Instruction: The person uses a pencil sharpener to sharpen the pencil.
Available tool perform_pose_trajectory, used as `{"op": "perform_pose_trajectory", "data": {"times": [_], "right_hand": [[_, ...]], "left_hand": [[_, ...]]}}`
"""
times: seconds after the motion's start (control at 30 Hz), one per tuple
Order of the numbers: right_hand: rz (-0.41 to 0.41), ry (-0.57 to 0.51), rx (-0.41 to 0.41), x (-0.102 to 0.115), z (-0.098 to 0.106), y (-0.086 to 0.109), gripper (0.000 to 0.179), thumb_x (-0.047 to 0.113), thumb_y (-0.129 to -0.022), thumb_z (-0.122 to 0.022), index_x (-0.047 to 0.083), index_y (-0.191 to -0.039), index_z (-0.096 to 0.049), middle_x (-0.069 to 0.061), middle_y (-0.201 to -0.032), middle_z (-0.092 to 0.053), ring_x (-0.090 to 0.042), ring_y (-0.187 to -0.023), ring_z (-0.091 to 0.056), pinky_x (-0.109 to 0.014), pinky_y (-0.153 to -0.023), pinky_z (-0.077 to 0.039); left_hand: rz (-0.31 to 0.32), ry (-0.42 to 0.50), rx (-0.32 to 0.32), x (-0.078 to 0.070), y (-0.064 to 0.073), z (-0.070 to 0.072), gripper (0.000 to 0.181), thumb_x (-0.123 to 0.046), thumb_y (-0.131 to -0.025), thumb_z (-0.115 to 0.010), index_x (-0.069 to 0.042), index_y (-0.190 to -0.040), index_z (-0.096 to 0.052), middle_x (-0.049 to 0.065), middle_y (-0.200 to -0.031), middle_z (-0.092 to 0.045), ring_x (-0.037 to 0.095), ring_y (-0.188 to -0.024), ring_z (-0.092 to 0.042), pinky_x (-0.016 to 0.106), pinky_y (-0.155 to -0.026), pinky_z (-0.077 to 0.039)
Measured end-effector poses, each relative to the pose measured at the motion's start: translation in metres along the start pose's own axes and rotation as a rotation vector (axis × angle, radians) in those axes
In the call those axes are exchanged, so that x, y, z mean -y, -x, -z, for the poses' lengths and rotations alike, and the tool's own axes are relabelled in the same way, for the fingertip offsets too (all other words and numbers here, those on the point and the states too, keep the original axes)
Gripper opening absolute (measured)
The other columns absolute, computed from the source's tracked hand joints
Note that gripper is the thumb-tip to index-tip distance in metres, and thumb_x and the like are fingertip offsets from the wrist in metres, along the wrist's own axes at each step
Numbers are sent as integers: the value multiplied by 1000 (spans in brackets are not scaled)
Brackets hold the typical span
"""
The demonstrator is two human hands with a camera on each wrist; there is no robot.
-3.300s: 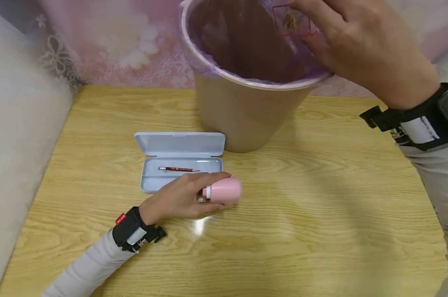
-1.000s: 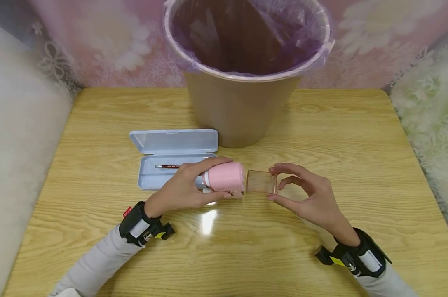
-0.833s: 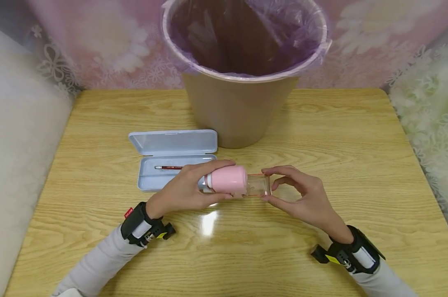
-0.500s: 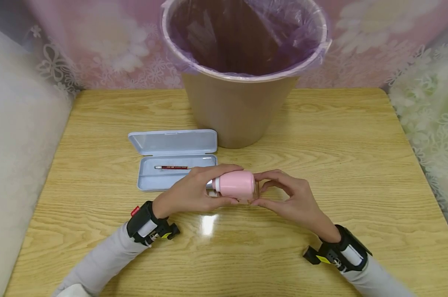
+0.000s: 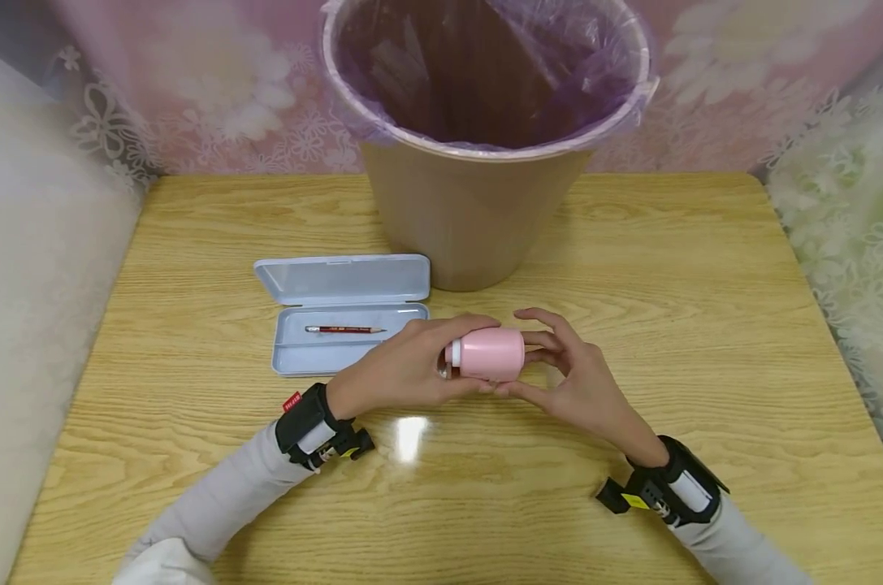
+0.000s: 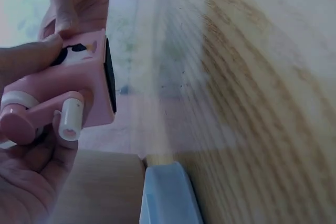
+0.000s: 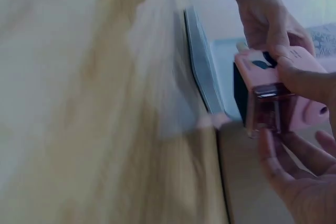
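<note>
A pink crank pencil sharpener (image 5: pixel 492 355) is between both hands above the table. My left hand (image 5: pixel 406 367) grips it from the left, thumb and fingers on opposite sides. The left wrist view shows its crank with a white knob (image 6: pixel 71 119). My right hand (image 5: pixel 578 388) holds the other end. In the right wrist view that hand's thumb lies on the pink body, while fingers touch the clear reddish drawer (image 7: pixel 272 109), which sits in the sharpener with its end showing. The drawer's contents cannot be made out.
An open pale blue pencil case (image 5: pixel 309 359) with a short dark-red pencil (image 5: pixel 346 330) inside lies left of the hands. Behind stands a beige bin (image 5: pixel 478 219) with a purple liner, beside the case lid. The wooden table (image 5: pixel 668 260) meets patterned cloth at the back.
The right hand has come from above the bin to the sharpener with the drawer, which has slid leftward into it. Both hands have shifted slightly; the left moved right with the sharpener.
</note>
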State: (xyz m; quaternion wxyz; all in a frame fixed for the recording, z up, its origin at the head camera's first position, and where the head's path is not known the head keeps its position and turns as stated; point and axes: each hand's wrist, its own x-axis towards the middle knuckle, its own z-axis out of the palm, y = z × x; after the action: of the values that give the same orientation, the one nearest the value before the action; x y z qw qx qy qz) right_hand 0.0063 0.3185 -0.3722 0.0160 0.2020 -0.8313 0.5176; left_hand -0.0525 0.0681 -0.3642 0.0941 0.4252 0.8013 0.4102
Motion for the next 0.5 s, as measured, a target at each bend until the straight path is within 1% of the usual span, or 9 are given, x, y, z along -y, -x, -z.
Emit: {"op": "perform_pose_trajectory", "data": {"times": [0.1, 0.2, 0.27, 0.37, 0.5], "right_hand": [[-24, 87, 32, -4, 10, -6, 76, -1, -73, -89, 5, -140, -54, -15, -129, -69, -2, -114, -65, -24, -89, -58], [-53, 138, 48, -10, 18, -12, 69, 1, -75, -88, 4, -137, -58, -13, -130, -68, -6, -117, -64, -23, -89, -58], [-77, 149, 54, -15, 22, -15, 68, 1, -75, -89, 4, -136, -59, -12, -129, -68, -12, -117, -66, -23, -90, -57], [-101, 157, 60, -22, 24, -18, 66, 3, -76, -89, 3, -134, -59, -13, -129, -68, -21, -117, -67, -21, -90, -56], [-122, 157, 56, -29, 24, -20, 66, 3, -75, -89, 3, -134, -58, -14, -128, -68, -25, -115, -67, -20, -90, -56]], "left_hand": [[2, -11, 4, 1, -10, -3, 62, -36, -88, -81, -18, -141, -54, -4, -110, -70, 6, -82, -63, 24, -70, -54], [12, -20, 23, 3, -21, -5, 56, -36, -90, -78, -19, -138, -54, -7, -101, -67, 5, -77, -61, 21, -67, -52], [32, -35, 41, 5, -27, -6, 53, -36, -91, -77, -20, -136, -54, -8, -100, -64, 4, -77, -60, 21, -67, -51], [44, -56, 69, 9, -34, -8, 51, -34, -91, -77, -19, -134, -55, -7, -100, -63, 5, -79, -59, 22, -68, -51], [42, -71, 81, 14, -39, -11, 52, -32, -89, -79, -18, -133, -55, -5, -100, -63, 7, -79, -60, 23, -68, -52]]}}
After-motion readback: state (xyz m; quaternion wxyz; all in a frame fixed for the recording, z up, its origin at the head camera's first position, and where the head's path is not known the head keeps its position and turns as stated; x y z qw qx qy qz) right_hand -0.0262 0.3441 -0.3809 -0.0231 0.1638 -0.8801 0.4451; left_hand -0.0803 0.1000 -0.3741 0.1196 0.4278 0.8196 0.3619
